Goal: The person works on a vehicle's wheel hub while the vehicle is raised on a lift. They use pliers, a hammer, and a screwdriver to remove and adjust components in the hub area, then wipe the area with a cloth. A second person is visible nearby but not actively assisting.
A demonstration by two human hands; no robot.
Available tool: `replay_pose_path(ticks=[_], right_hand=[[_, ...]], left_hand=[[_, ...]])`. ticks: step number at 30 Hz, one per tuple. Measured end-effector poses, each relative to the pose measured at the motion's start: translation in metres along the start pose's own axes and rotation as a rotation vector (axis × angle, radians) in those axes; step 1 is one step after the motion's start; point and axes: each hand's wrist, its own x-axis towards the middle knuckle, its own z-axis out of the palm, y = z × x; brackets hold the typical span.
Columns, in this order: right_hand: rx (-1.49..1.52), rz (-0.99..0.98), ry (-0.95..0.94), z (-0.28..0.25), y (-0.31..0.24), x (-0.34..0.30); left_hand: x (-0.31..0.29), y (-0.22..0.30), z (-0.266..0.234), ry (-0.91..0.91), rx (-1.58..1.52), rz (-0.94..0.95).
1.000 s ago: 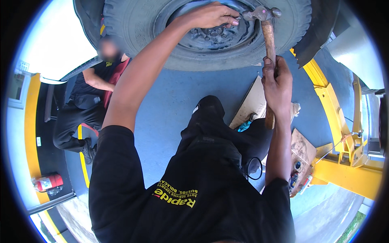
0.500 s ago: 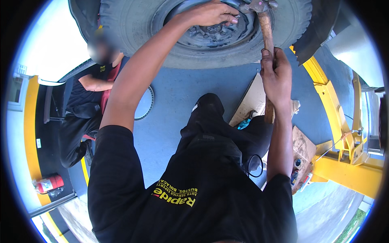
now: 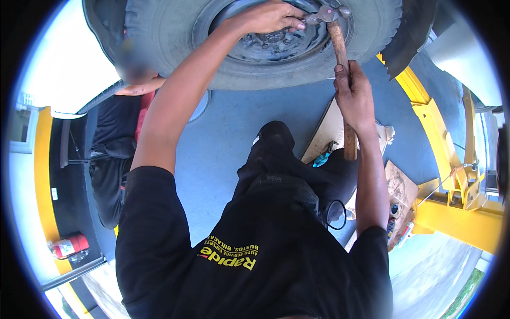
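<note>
Up front, a wheel (image 3: 255,80); before its rim (image 3: 289,52), left hand (image 3: 272,18), with hammer (image 3: 326,15) just to the right and right hand (image 3: 355,97) around the handle (image 3: 338,43). Beyond the right knee (image 3: 344,169), cardboard (image 3: 330,123) on the floor (image 3: 234,122); farther right, a metal frame (image 3: 451,213). Left, another person (image 3: 114,125); lower left, an extinguisher (image 3: 71,246).

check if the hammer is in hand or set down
In hand: the right hand grips the hammer by its wooden handle, with its metal head close to the left hand at the wheel.
</note>
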Motion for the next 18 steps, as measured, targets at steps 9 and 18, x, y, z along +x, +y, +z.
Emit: replay_pose_path(ticks=[9,18], right_hand=[[-0.022,-0.036,-0.018,0.000,0.002,-0.008],[0.011,-0.057,0.019,0.000,0.002,-0.016]], left_hand=[[-0.008,-0.001,0.009,0.092,0.005,-0.013],[-0.025,0.011,0.009,0.080,-0.019,-0.067]])
